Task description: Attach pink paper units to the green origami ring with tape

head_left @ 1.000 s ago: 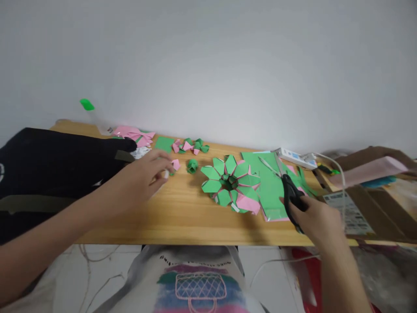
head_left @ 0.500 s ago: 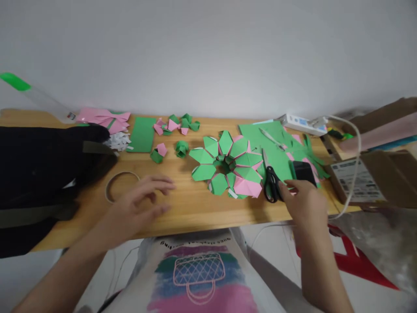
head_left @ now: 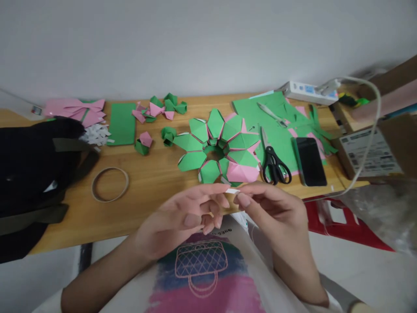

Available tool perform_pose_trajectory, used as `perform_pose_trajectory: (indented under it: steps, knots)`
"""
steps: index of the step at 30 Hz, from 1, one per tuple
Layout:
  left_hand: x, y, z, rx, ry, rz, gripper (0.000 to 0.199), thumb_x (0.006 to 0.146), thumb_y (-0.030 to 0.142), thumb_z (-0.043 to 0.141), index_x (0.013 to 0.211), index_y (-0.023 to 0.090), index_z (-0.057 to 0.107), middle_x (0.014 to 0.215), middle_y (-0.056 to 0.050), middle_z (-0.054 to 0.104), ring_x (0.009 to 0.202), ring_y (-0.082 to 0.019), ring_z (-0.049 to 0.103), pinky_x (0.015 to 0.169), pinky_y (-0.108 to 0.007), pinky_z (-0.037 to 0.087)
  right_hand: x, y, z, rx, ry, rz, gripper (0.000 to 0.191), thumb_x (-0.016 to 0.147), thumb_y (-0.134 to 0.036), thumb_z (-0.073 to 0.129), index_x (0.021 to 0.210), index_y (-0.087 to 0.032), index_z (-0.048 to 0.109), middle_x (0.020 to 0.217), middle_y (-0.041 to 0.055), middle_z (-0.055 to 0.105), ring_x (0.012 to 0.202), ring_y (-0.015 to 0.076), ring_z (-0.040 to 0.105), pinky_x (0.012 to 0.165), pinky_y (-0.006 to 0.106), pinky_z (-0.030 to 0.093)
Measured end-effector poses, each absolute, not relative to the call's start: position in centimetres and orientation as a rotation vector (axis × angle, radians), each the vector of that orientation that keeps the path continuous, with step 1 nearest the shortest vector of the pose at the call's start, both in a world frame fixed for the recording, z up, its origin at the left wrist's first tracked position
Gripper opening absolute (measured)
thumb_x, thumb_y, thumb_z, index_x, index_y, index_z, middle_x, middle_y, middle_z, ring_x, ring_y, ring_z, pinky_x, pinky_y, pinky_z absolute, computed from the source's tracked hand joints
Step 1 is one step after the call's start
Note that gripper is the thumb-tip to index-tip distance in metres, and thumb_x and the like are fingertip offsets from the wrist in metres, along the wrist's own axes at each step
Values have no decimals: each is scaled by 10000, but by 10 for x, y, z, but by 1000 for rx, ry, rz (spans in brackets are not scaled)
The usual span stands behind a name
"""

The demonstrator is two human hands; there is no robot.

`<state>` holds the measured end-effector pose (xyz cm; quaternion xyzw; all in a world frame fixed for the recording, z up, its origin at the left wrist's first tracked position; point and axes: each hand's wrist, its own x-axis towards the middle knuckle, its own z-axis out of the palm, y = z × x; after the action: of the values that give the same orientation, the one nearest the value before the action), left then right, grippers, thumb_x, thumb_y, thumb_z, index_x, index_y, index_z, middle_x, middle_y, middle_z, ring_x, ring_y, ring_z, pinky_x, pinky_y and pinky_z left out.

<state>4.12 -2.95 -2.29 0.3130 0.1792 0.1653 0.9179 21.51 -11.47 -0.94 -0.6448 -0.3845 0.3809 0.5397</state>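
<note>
A small white strip [head_left: 232, 191] sits pinched between the thumb and index finger of my right hand [head_left: 276, 213]. The index fingertip of my left hand [head_left: 185, 213] meets the strip's other end; its remaining fingers are loosely curled and apart, holding nothing. Just beyond my hands lies a ring of folded green and pink paper units [head_left: 243, 143], shaped like a flower with a hole in the middle. To its right, black-handled scissors [head_left: 273, 165] rest with their blades pointing away from me.
A tape roll [head_left: 110, 184] lies at left beside a black bag [head_left: 32, 165]. Folded paper pieces [head_left: 159, 108], a green paper stack [head_left: 122, 124] and white scraps [head_left: 97, 134] line the back. At right are green sheets [head_left: 241, 105], a phone [head_left: 311, 161], a power strip [head_left: 306, 91] and a cardboard box [head_left: 397, 148].
My right hand has moved left from beside the scissors and now holds the white strip. My left hand has come right to meet it, in front of the paper ring. The view has shifted.
</note>
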Motion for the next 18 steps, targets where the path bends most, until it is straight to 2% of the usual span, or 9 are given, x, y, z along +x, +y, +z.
perform_pose_trajectory:
  steps: [4,7,10,12,16,18]
  knots:
    - [39,-36,-23,972,455,368,405,842,416,637,1240,342,632,1031,-40,590,784,-132,560,665,-253,461,223,-115,-10,-1532,-1012,857,61,804,-176,708,764,-222,718,673,-14,697,575,112,591,535,234,501]
    - [37,-39,-16,1617,703,471,389,930,272,522,1314,335,548,1106,-46,601,881,-159,582,793,-312,493,231,-118,-12,-1455,-1104,938,92,795,-140,702,737,-211,703,614,-24,664,539,103,574,506,220,477]
    - [37,-32,-5,2147,900,561,462,930,156,488,1364,312,459,1135,-37,619,973,-172,592,889,-324,482,243,-122,-19,-1390,-1103,956,104,821,-129,670,757,-211,679,622,-21,647,549,110,579,496,222,465]
    - [41,-20,2,2290,957,559,389,927,149,488,1297,268,510,1104,-39,642,974,-173,608,877,-307,493,253,-123,-26,-1441,-1102,775,111,829,-124,654,867,-227,672,723,-2,656,651,136,605,567,253,491]
    - [59,5,11,2247,943,483,228,920,210,498,1123,213,603,1015,-42,683,862,-173,632,770,-303,520,271,-117,-34,-1580,-1470,358,507,777,-144,684,1248,-255,531,1065,72,641,989,240,602,844,412,498]
    - [71,15,13,2085,941,367,235,904,233,505,1115,216,607,986,-37,691,836,-177,638,713,-299,523,276,-110,-35,-1610,-1746,271,622,776,-147,671,1342,-259,439,1144,87,633,1073,272,579,894,452,469]
